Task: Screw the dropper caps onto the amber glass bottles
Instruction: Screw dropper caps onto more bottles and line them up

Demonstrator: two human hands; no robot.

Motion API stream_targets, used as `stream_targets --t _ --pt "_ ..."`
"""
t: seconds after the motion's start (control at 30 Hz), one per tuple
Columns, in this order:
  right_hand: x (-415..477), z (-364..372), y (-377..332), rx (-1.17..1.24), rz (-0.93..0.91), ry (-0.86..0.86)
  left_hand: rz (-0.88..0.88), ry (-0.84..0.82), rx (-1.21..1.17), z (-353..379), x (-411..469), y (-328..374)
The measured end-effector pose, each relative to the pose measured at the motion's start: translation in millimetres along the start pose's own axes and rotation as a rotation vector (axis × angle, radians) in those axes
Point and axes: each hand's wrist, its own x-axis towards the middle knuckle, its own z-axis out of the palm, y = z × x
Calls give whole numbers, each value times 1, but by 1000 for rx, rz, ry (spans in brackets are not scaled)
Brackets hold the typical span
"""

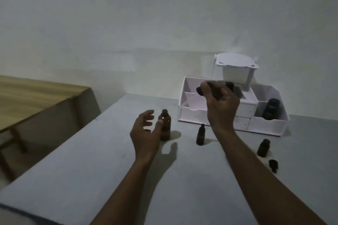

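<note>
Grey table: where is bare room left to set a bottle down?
The grey table is bare along its near-left stretch, from the left hand to the near edge, and between the two forearms. It is crowded near the white organiser, where the amber bottles and a loose cap sit.

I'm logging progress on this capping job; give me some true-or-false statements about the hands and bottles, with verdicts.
1. The right hand holds a dark dropper cap above the table. True.
2. The left hand grips the tall amber bottle. False: its fingers are open beside it.
3. The tall amber bottle already wears a cap. False: its neck is bare.
4. A dark bottle stands in the right compartment of the white organizer. True.
</note>
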Motion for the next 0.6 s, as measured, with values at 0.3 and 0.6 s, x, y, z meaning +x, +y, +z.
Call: stream_targets --t 0.3,0.6 --pt "0 45 6 -8 14 -81 -246 -274 8 1 18 -22" --pt "1 60 14 -72 11 -218 -328 -355 -32 7 20 -28"
